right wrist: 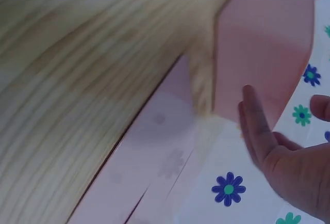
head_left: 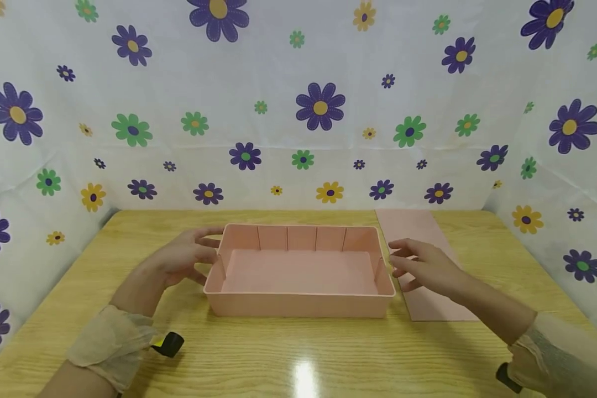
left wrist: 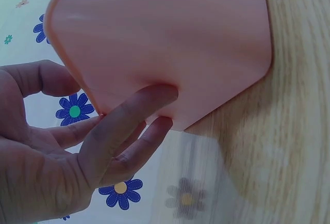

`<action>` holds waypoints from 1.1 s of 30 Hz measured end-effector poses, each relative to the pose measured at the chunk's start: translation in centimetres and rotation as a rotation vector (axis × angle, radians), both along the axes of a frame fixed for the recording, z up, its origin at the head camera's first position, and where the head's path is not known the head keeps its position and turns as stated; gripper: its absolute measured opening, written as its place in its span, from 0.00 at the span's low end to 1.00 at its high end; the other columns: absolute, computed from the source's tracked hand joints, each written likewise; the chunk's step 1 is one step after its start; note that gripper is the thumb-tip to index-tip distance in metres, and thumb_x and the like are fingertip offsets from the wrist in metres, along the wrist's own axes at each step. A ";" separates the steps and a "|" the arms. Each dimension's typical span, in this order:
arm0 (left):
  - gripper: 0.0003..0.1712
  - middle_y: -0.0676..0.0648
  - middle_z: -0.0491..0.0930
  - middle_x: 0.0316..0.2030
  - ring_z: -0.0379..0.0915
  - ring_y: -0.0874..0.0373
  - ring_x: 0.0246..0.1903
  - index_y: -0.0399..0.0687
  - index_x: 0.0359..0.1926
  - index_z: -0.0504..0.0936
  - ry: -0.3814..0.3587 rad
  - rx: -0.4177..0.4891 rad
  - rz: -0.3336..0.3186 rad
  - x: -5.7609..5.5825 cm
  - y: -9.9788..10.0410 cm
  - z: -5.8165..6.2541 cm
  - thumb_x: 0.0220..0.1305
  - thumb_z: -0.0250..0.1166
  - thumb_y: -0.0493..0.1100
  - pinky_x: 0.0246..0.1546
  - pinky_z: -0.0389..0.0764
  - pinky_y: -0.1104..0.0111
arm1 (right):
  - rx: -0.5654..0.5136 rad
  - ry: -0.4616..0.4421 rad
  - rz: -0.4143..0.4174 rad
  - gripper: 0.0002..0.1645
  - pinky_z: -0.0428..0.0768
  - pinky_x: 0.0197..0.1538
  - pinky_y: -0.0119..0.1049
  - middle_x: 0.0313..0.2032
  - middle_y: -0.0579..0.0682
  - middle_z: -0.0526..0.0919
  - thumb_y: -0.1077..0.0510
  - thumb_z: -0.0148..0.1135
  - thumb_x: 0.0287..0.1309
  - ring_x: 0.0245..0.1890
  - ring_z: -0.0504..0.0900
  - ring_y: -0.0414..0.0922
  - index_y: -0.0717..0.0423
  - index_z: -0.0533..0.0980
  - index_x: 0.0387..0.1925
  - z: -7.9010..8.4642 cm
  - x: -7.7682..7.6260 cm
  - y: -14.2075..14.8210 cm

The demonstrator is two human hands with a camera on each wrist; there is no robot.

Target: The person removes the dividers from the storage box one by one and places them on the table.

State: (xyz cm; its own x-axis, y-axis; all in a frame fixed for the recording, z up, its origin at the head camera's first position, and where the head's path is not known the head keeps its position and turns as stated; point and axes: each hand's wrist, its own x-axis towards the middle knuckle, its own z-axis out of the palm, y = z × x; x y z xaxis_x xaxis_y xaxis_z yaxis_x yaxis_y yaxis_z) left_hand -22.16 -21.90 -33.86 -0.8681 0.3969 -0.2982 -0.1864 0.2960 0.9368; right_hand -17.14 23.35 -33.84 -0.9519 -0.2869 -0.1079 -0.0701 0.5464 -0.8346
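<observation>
A shallow pink rectangular box (head_left: 298, 305) stands on the table with its open top up, and its inside is bare. At its left end is my left hand (head_left: 186, 257); in the left wrist view the fingertips (left wrist: 167, 94) touch the outer wall, the fingers spread and gently bent. My right hand (head_left: 428, 268) is beside the right end, fingers loosely extended toward the wall (right wrist: 263, 43). Whether those right fingertips touch the box I cannot tell. Under the right hand lies a flat pink panel (head_left: 418, 232) on the table.
The wooden table (head_left: 249, 354) reaches back to a white flowered cloth (head_left: 268, 66), which also hangs at both sides. Wraps cover both wrists, the left wrap (head_left: 106, 342) with a small black item (head_left: 171, 344) beside it.
</observation>
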 end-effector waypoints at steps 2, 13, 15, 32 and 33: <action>0.39 0.33 0.55 0.65 0.63 0.37 0.55 0.48 0.70 0.49 -0.001 0.003 0.005 0.1 -0.1 0.0 0.60 0.55 0.34 0.36 0.79 0.47 | -0.051 -0.058 -0.034 0.33 0.82 0.36 0.43 0.54 0.64 0.69 0.50 0.52 0.63 0.43 0.77 0.52 0.62 0.57 0.64 -0.1 -0.9 -1.0; 0.41 0.33 0.54 0.65 0.62 0.36 0.56 0.47 0.70 0.49 0.032 -0.049 0.008 0.0 0.3 0.0 0.58 0.56 0.35 0.36 0.79 0.47 | -0.136 -0.033 -0.051 0.31 0.82 0.36 0.43 0.55 0.64 0.69 0.61 0.51 0.56 0.41 0.77 0.51 0.66 0.61 0.61 -1.7 -2.4 -1.9; 0.41 0.33 0.55 0.65 0.62 0.36 0.56 0.47 0.70 0.49 0.035 -0.056 0.000 0.1 0.3 0.0 0.58 0.56 0.35 0.36 0.79 0.47 | -0.131 -0.036 -0.050 0.29 0.82 0.36 0.43 0.54 0.64 0.71 0.60 0.50 0.56 0.41 0.77 0.50 0.66 0.62 0.60 -1.7 -2.4 -1.9; 0.51 0.35 0.54 0.65 0.68 0.41 0.52 0.57 0.70 0.50 0.137 -0.211 -0.301 2.8 -1.0 2.2 0.48 0.68 0.36 0.40 0.80 0.55 | 0.011 -0.131 0.224 0.64 0.80 0.41 0.43 0.62 0.64 0.61 0.55 0.74 0.37 0.40 0.79 0.49 0.54 0.43 0.71 0.6 -0.3 -0.2; 0.52 0.36 0.54 0.65 0.67 0.41 0.53 0.58 0.70 0.50 0.148 -0.217 -0.308 2.8 -0.9 2.2 0.47 0.68 0.36 0.41 0.79 0.56 | 0.034 -0.110 0.230 0.65 0.80 0.42 0.42 0.62 0.64 0.62 0.54 0.74 0.36 0.40 0.79 0.48 0.53 0.43 0.71 0.7 -0.3 -0.2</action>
